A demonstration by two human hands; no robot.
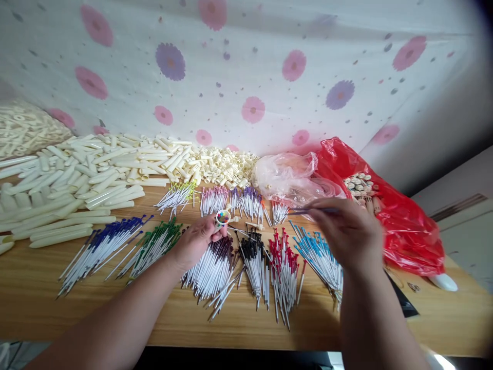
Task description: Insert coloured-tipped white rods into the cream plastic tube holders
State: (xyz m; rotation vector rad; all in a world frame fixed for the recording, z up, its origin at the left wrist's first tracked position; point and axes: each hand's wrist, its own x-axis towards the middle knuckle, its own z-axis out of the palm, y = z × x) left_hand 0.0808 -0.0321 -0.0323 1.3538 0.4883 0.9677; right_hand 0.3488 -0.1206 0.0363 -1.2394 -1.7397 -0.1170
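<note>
My left hand (198, 240) is closed round a short white pen part (223, 218) whose open end shows several coloured tips. My right hand (346, 232) pinches a thin pen refill (308, 210) that points left toward that part, held above the table. Under both hands lie sorted piles of refills: blue (102, 246), green (154, 245), dark purple (213, 262), black (254, 257), red (283, 262) and light blue (319, 254).
A heap of cream pen barrels (77, 180) covers the left of the wooden table (38, 298). Small cream springs or rings (227, 167) lie behind. A clear bag (288, 177) and a red bag (408, 221) with small parts sit at right. A flowered cloth (250, 67) hangs behind.
</note>
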